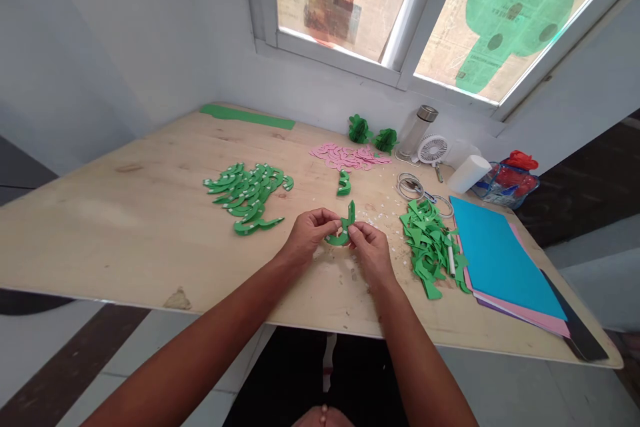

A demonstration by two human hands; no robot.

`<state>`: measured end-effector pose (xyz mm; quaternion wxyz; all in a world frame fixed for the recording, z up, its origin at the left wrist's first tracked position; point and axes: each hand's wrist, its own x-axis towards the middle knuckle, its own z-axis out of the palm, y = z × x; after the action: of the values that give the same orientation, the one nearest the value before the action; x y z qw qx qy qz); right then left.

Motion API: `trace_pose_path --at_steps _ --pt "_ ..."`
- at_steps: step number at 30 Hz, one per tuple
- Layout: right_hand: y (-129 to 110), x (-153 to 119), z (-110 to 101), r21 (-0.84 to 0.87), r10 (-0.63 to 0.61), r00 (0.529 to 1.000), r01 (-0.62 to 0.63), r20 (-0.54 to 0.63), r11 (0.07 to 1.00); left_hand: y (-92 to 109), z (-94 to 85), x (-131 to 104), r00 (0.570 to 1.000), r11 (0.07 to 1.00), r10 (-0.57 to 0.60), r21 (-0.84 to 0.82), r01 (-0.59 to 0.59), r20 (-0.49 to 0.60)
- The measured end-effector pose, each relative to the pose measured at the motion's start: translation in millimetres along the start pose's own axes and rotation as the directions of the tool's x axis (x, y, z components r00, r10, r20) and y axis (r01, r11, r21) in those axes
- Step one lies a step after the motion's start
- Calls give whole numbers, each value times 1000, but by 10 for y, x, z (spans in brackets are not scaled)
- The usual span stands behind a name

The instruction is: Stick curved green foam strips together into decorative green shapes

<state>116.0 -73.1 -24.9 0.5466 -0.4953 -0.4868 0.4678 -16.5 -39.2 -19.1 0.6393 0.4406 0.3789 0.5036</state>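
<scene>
Between my hands is a curved green paper cutout (340,238) with small white patches on it, one end bent upward. My left hand (313,232) pinches its left side, and my right hand (369,248) pinches the right side. Just beyond them lies a folded green piece (343,183). To the left spreads a pile of curved green cutouts (250,190), dotted with white patches. On the right is a heap of green paper scraps (427,240) with a white pen (451,260) on it.
Pink cutouts (347,157) and two green paper ornaments (359,129) lie toward the wall. Tape rolls (410,185), a glass bottle (416,133), a small fan (432,149) and a white roll (469,174) stand at the right. Blue sheets (505,253) overlie pink ones.
</scene>
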Motion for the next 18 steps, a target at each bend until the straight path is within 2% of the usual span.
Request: trace_pose_path --at_steps 8,13,18 --pt "32 5 8 30 9 999 -8 -36 1000 0 53 -43 1000 999 20 45 -20 -2" --pt "130 35 -8 72 25 999 -24 -22 997 28 72 -71 999 999 -6 32 5 54" --pt "132 33 -17 120 43 999 -43 2 992 34 46 -55 995 999 -28 25 26 91"
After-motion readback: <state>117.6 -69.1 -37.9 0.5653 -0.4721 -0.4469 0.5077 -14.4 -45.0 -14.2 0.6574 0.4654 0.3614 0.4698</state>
